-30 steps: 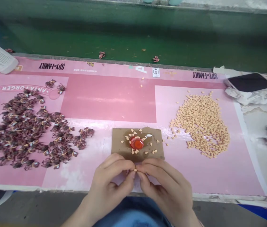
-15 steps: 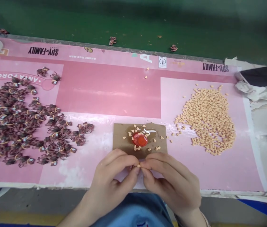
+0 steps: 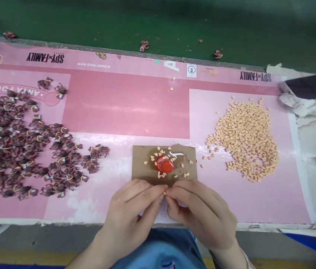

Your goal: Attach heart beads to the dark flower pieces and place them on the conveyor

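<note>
Left hand (image 3: pixel 128 213) and right hand (image 3: pixel 202 215) curled into tight pinch, fingertips meeting on tiny peach chip (image 3: pixel 165 193). Both hands about equally near, chip sitting right between them, long axis too small to make out tbh. Chip held just off near edge of cardboard scrap (image 3: pixel 143 164). Glossy red disc (image 3: pixel 165 164) seen on cardboard scrap, loose chips scattered round it. Big peach chip pile (image 3: pixel 244 142) lies right of cardboard scrap, dark red rubber-banded bundles (image 3: pixel 15 145) left of it.
</note>
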`<action>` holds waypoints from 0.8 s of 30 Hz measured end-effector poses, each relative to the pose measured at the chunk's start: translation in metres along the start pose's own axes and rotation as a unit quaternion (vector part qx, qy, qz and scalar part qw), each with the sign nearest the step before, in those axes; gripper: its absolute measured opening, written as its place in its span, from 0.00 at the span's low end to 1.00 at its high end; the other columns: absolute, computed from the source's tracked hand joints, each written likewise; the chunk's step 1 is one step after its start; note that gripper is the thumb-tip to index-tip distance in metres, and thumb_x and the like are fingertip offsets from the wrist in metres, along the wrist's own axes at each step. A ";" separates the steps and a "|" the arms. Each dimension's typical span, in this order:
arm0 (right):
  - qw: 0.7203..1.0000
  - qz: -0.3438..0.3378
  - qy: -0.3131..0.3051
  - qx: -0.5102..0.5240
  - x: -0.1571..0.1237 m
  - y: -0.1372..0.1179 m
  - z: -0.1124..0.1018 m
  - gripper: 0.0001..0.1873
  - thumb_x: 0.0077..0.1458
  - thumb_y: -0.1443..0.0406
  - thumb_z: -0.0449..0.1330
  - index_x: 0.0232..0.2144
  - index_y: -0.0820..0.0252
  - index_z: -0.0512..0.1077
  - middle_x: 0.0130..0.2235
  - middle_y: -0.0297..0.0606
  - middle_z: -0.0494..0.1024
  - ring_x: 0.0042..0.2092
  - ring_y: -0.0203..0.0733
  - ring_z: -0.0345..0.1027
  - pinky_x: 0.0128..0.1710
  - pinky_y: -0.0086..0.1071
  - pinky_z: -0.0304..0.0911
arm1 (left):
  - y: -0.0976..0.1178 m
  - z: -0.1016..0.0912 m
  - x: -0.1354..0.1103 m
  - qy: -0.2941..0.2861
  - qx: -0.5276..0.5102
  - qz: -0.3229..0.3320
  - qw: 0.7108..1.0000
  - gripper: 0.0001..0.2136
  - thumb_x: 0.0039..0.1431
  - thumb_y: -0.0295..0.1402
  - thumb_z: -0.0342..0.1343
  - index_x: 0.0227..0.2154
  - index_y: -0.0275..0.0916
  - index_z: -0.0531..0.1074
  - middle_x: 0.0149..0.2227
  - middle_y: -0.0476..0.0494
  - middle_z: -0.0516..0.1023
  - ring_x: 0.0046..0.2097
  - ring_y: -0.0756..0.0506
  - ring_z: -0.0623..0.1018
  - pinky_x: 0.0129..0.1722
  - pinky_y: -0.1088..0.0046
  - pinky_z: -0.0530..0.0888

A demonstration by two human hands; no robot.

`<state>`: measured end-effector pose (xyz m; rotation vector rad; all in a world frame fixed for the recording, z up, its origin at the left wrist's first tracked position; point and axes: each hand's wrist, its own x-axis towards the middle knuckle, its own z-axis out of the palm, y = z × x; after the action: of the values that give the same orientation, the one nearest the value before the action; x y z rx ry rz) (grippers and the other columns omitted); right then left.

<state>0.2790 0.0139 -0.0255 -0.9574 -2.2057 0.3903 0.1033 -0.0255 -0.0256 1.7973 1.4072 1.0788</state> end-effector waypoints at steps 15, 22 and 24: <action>0.995 0.076 0.044 -0.056 0.003 0.022 0.008 0.08 0.64 0.73 0.60 0.35 0.54 0.71 0.31 0.33 0.82 0.31 0.34 0.79 0.35 0.23 0.77 | -0.009 -0.014 -0.008 0.034 -0.040 -0.085 0.995 0.13 0.66 0.21 0.60 0.47 0.44 0.80 0.40 0.49 0.86 0.38 0.51 0.84 0.41 0.84 0.79; 0.993 0.052 0.056 -0.095 0.003 0.022 0.010 0.10 0.63 0.74 0.60 0.36 0.53 0.70 0.30 0.32 0.82 0.29 0.34 0.78 0.31 0.24 0.75 | -0.010 -0.011 -0.011 0.039 -0.127 -0.135 0.982 0.12 0.66 0.24 0.62 0.47 0.47 0.82 0.39 0.49 0.86 0.36 0.49 0.84 0.38 0.80 0.81; 0.993 0.046 0.063 -0.083 0.003 0.018 0.008 0.10 0.62 0.75 0.61 0.36 0.54 0.70 0.30 0.32 0.81 0.29 0.34 0.77 0.31 0.24 0.75 | -0.009 -0.010 -0.011 0.044 -0.189 -0.160 0.968 0.09 0.68 0.29 0.62 0.46 0.49 0.83 0.37 0.50 0.86 0.34 0.50 0.83 0.36 0.81 0.81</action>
<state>0.2816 0.0286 -0.0392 -1.1445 -2.1087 0.1845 0.0887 -0.0342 -0.0312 1.2186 1.3735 1.1680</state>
